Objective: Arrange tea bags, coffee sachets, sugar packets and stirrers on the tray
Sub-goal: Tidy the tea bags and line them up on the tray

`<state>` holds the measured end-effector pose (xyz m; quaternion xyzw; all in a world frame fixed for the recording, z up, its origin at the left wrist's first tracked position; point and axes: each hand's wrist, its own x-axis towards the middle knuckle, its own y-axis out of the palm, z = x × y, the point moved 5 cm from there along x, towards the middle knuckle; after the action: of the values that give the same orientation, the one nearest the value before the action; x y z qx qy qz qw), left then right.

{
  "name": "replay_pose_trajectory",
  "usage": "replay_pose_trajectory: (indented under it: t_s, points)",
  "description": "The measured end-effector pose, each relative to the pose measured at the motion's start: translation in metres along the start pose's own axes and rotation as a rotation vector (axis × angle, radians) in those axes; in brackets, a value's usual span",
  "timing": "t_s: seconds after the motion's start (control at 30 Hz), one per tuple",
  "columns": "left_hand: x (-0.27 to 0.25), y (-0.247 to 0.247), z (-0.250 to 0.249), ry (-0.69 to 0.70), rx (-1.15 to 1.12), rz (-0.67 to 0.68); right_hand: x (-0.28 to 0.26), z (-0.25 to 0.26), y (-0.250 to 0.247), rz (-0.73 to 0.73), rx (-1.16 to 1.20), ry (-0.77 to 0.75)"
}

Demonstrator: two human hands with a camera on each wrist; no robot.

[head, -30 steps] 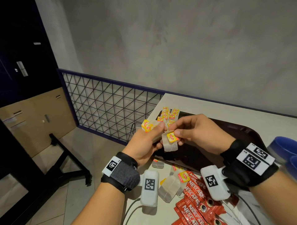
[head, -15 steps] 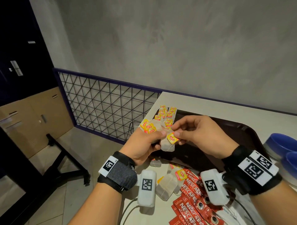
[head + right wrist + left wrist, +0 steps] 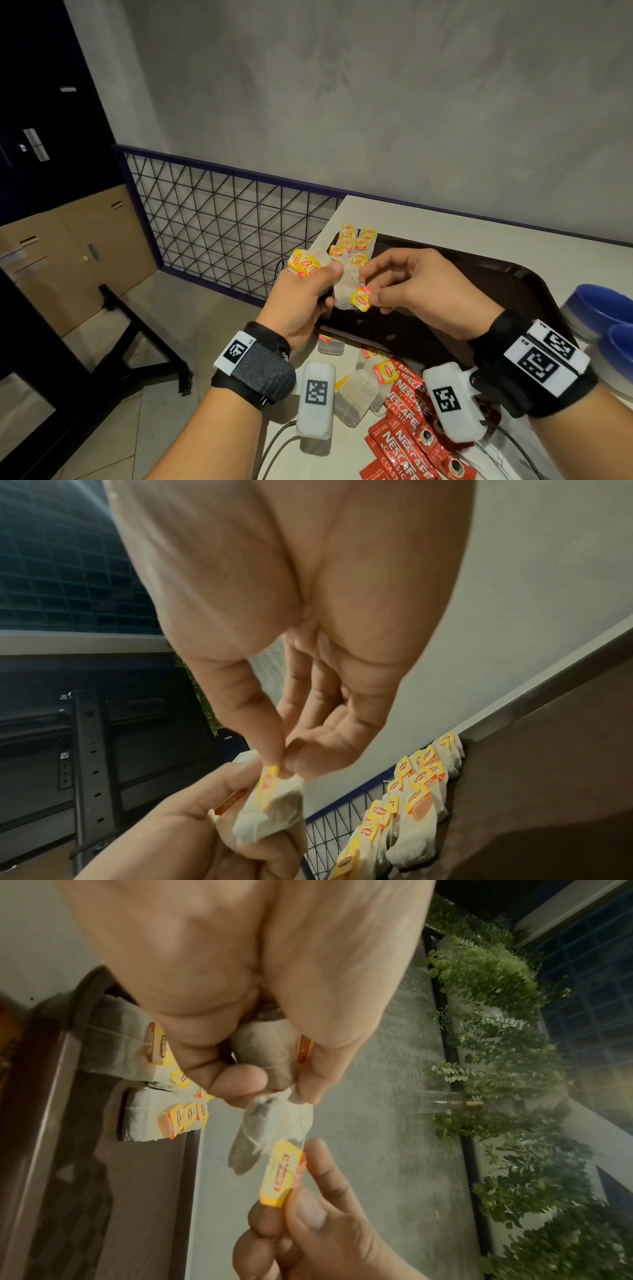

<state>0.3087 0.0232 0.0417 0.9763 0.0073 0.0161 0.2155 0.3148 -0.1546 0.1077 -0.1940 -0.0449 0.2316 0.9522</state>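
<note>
Yellow-and-red tags [image 3: 361,298] on off-white tea bags [image 3: 343,291]; dark brown tray [image 3: 513,291] behind. Beside that tray, red sachets [image 3: 407,404] with white lettering, 2 blue bowls [image 3: 603,308], black-and-white wrist markers [image 3: 537,363].

Head view evenly lit, sharp, edges bowed by wide-angle lens. Both wrist views dimmer, warm-tinted, grainy; near palms soft, backgrounds stretched.

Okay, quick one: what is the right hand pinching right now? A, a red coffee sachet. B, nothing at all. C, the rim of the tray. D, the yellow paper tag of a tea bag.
D: the right hand pinches the yellow tag of a tea bag between thumb and forefinger, while the left hand grips the bag bunch.
</note>
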Motion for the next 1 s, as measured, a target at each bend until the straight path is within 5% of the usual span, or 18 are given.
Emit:
replay_pose_trajectory:
  t_s: [0.83,1.0]
  points:
    - [-0.006,0.006,-0.003,-0.004,0.010,-0.023,-0.007,0.011,0.012,0.008,0.064,-0.066]
    - [-0.009,0.010,-0.012,0.062,-0.010,0.014,-0.002,0.007,0.010,-0.096,-0.072,-0.068]
